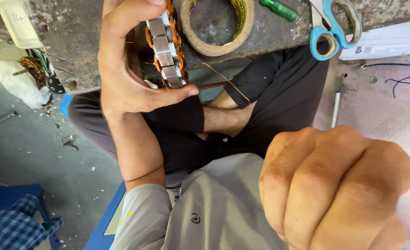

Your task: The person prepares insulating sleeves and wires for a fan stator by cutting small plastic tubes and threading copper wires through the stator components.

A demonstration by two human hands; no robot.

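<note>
My left hand (121,69) is raised in front of the bench and grips a motor stator (165,46), a ring of grey steel teeth wound with copper coils. The thumb presses its lower edge and the fingers curl over its top. A thin copper wire (228,81) trails from the stator down to the right. My right hand (337,185) is a closed fist very near the camera at the lower right. Nothing shows between its fingers, and I cannot tell whether the wire reaches it.
On the worn workbench (75,32) lie a roll of tape (216,28), a green tool handle (279,9), blue-handled scissors (334,28) and a printed sheet (390,41). A white bag (17,83) and scrap lie on the floor at the left, and a blue stool (10,199) stands lower left.
</note>
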